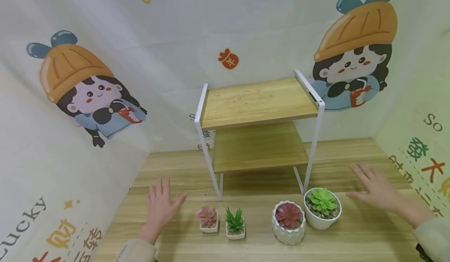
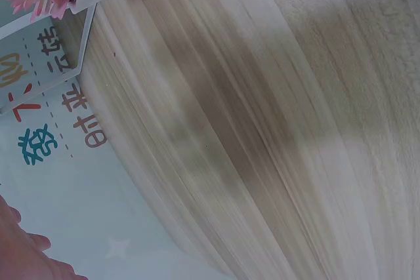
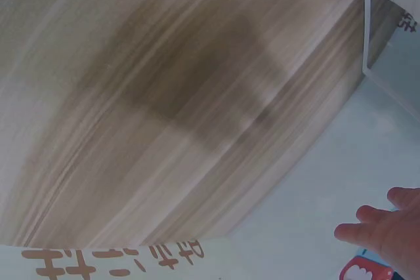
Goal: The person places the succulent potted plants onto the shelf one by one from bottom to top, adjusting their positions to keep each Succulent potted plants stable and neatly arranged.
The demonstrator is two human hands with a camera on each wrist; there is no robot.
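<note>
My left hand (image 1: 161,204) is spread over the left side of the table, fingers straight, holding nothing. Nearest to it stands a pink succulent in a small square white pot (image 1: 209,220), with a spiky green succulent (image 1: 234,223) just to its right. On the other side, my right hand (image 1: 377,189) is stretched out with straight fingers and holds nothing. A bright green succulent in a round white pot (image 1: 322,209) is the closest thing to it. Beside that pot sits a dark red succulent in a ribbed white pot (image 1: 289,222). Fingers (image 3: 384,224) show in the right wrist view.
Behind the pots a two-tier shelf (image 1: 260,102) with wooden boards and a white frame stands on the wooden table (image 1: 253,250). Its right front leg is close to the green succulent's pot. A printed cloth (image 1: 168,70) with cartoon figures hangs around the back and sides.
</note>
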